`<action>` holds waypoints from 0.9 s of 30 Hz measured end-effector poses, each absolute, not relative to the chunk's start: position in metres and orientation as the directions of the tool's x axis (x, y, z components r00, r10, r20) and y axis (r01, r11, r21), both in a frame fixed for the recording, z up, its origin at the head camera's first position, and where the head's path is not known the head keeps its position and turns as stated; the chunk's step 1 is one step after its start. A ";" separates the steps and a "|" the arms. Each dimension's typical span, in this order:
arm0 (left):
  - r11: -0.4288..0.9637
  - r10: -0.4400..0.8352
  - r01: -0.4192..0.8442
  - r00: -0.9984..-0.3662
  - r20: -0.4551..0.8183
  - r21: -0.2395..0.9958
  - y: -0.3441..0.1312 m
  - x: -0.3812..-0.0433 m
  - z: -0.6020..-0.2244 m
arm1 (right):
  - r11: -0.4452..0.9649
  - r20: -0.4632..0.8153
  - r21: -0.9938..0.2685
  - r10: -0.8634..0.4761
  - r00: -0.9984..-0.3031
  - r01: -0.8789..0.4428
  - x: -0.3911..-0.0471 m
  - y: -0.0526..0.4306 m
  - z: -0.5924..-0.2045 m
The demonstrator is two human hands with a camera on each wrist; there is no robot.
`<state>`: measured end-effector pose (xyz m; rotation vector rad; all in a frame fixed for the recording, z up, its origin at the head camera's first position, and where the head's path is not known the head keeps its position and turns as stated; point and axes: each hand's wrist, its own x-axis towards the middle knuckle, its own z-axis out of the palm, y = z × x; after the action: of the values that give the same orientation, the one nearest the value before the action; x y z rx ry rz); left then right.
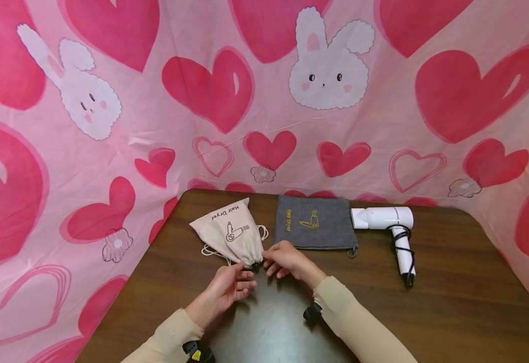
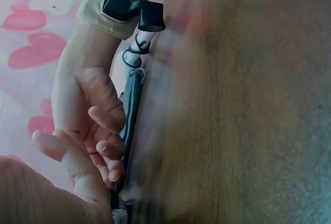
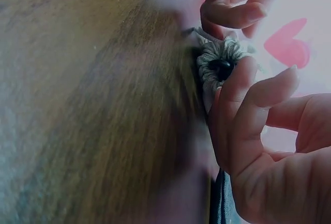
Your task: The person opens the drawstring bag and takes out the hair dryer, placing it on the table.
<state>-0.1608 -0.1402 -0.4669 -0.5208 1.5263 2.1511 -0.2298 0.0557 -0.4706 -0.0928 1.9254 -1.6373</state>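
Observation:
A beige drawstring bag (image 1: 230,227) printed "Hair Dryer" lies at the left of the table, its gathered mouth turned toward me. Something black shows inside the ruffled mouth (image 3: 211,81) in the right wrist view. My left hand (image 1: 228,287) is at the mouth's near left side, thumb by the cloth and other fingers spread loosely. On the other side of the mouth is my right hand (image 1: 291,262), its fingertips right at the cloth edge and fingers loosely bent. White cord loops (image 1: 216,253) stick out at both sides of the bag.
A dark grey pouch (image 1: 332,232) with a yellow hair dryer print lies flat right of the beige bag. Beside it rests a white hair dryer (image 1: 382,218), black cord wound round its handle. A pink heart-and-rabbit curtain (image 1: 269,111) surrounds the brown table (image 1: 464,302).

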 end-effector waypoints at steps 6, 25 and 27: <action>-0.279 0.115 -0.554 -0.830 -0.545 0.785 -0.140 -0.162 -0.471 | 0.220 -0.390 -0.920 -0.420 -0.819 0.325 -0.229 0.053 -0.471; -0.278 0.009 -0.518 -0.844 -0.537 0.809 -0.135 -0.161 -0.477 | 0.263 -0.373 -0.922 -0.406 -0.835 0.284 -0.229 0.048 -0.477; -0.274 0.009 -0.522 -0.841 -0.540 0.808 -0.135 -0.160 -0.478 | 0.272 -0.370 -0.922 -0.406 -0.836 0.276 -0.228 0.047 -0.476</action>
<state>-0.1597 -0.1350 -0.4780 -0.6303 1.6374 2.1741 -0.2280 0.0472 -0.4756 -0.1171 1.9956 -1.6104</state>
